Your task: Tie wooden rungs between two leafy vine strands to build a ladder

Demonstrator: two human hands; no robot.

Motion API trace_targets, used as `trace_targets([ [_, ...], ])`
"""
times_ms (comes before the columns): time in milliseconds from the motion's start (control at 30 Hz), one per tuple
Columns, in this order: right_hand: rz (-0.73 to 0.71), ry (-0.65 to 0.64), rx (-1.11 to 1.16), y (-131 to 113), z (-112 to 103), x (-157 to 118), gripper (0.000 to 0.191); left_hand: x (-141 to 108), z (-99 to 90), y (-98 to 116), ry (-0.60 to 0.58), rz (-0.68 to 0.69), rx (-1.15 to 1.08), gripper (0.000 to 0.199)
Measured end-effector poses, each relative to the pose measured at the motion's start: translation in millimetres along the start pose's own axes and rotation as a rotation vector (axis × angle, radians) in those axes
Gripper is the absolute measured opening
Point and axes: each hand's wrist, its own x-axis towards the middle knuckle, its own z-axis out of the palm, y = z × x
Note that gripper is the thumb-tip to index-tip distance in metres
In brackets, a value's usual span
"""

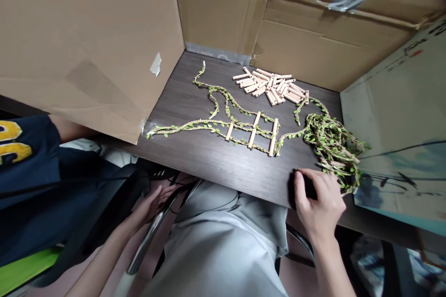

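Note:
My right hand (315, 199) rests at the near desk edge, curled over a black computer mouse (302, 188). Just beyond its fingers lies a tangled coil of leaf-covered twine (331, 146). My left hand (153, 204) is below the desk, fingers apart, holding nothing, beside a chrome chair arm (149, 236). On the dark wood desk (216, 167), two strands of the leaf twine run left from the coil, tied across wooden dowels to form a small ladder (252, 132). A loose pile of pale wooden dowels (268, 86) lies behind it.
Cardboard panels (87, 41) wall off the desk at the left and back. A painted board (400, 125) stands at the right. To the left sits a person in a navy top (21, 171) with yellow lettering. Grey trousers (216, 241) fill the space below the desk.

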Motion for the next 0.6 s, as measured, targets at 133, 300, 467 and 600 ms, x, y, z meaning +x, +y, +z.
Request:
trace_targets([
  [133,0.041,-0.024,0.055,-11,-7,14,0.011,-37,-23.6,-1,-0.017,0.082,0.169,0.052],
  [300,-0.039,-0.219,0.203,-20,-6,72,0.039,-83,-26.4,87,-0.17,0.702,0.227,0.02],
  [467,-0.228,-0.506,0.211,1,17,130,0.074,-33,-4.8,204,0.357,1.168,0.205,0.024],
  [600,-0.204,-0.475,0.321,14,37,140,0.048,30,0.5,262,0.431,1.093,0.366,0.026],
])
